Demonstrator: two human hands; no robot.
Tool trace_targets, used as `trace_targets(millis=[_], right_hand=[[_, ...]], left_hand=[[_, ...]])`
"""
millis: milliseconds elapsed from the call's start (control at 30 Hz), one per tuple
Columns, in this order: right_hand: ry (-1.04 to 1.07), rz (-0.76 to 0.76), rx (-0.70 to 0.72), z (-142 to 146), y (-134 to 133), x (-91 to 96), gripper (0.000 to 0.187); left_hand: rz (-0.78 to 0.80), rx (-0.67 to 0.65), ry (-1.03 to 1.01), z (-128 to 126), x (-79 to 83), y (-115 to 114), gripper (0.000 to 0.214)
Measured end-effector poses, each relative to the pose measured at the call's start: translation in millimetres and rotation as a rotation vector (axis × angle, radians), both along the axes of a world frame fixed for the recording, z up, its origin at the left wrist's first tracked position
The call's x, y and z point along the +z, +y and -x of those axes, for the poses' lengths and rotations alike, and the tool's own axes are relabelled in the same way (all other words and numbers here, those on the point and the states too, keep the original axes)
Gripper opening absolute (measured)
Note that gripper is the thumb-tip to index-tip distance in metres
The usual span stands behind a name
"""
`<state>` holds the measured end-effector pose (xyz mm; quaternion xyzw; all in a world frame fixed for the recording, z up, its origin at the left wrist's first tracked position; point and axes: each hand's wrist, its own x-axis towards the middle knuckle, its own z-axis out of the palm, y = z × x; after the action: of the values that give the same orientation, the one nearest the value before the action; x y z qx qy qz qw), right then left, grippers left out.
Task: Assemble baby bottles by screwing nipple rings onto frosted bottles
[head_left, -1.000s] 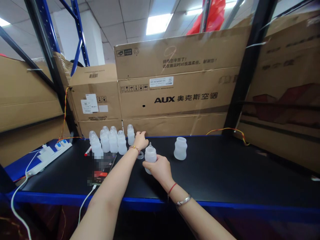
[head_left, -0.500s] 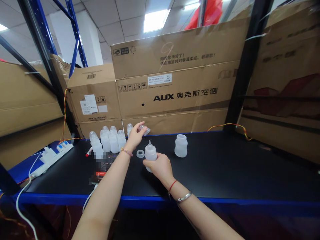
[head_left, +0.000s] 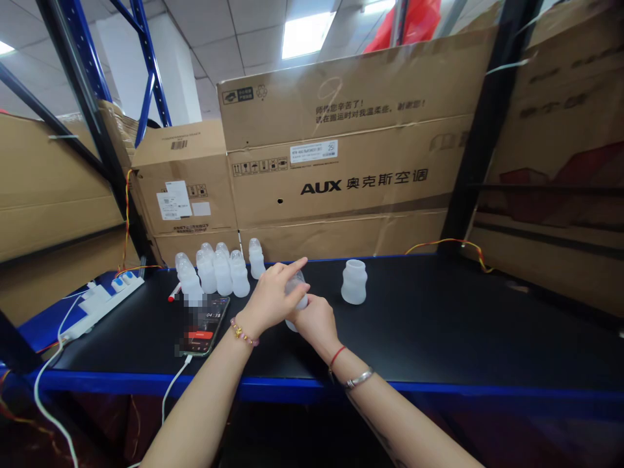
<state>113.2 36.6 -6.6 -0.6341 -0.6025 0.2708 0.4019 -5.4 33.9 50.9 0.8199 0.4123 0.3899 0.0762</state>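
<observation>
My right hand [head_left: 314, 320] grips a frosted plastic bottle [head_left: 297, 286] low on its body, tilted, over the black bench top [head_left: 414, 325]. My left hand [head_left: 272, 296] is at the bottle's top, with the index finger stretched out to the right and the other fingers curled against the bottle. Its neck and nozzle are hidden by those fingers. Any small clear part in that hand is hidden too. To the right stands a wider frosted bottle body [head_left: 353, 282]. Several upright frosted bottles [head_left: 221, 274] stand in a group at the back left.
A phone [head_left: 201, 325] with a white cable lies left of my left wrist, and a red-capped marker [head_left: 173, 294] lies near the bottles. A white power strip [head_left: 102, 307] sits at the left. Large cardboard boxes [head_left: 336, 153] line the back, and a blue bench edge [head_left: 390, 390] runs along the front.
My left hand has come down from the back of the bench onto the top of the bottle. The small clear part and the ring beside the bottle no longer show.
</observation>
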Motion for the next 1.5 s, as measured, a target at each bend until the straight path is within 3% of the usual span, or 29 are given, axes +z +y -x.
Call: trace_targets(millis=[167, 367, 733, 933, 1033, 1167, 1500], right_hand=[[-0.015, 0.013, -0.022, 0.7, 0.7, -1.6, 0.029], [-0.041, 0.017, -0.033, 1.8, -1.1, 2.6, 0.027], [-0.112, 0.011, -0.041, 2.8, -1.3, 4.6, 0.03], [-0.051, 0.002, -0.049, 3.2, 0.3, 1.0, 0.027], [-0.043, -0.003, -0.059, 3.1, -0.1, 1.5, 0.028], [-0.049, -0.003, -0.03, 2.2, -0.7, 2.2, 0.026], [-0.118, 0.018, -0.047, 3.0, 0.7, 5.2, 0.028]], left_hand=[[0.059, -0.079, -0.056, 3.0, -1.0, 1.5, 0.05], [0.062, -0.038, -0.126, 2.8, -13.3, 2.9, 0.044], [0.034, -0.096, -0.156, 1.8, -23.3, 6.9, 0.05], [0.291, -0.223, -0.458, 2.5, -34.0, 14.5, 0.058], [0.333, -0.213, -0.549, 1.7, -34.8, 16.6, 0.055], [0.347, -0.213, -0.506, 1.2, -39.3, 19.0, 0.061], [0.245, -0.138, -0.375, 1.4, -47.5, 21.3, 0.044]])
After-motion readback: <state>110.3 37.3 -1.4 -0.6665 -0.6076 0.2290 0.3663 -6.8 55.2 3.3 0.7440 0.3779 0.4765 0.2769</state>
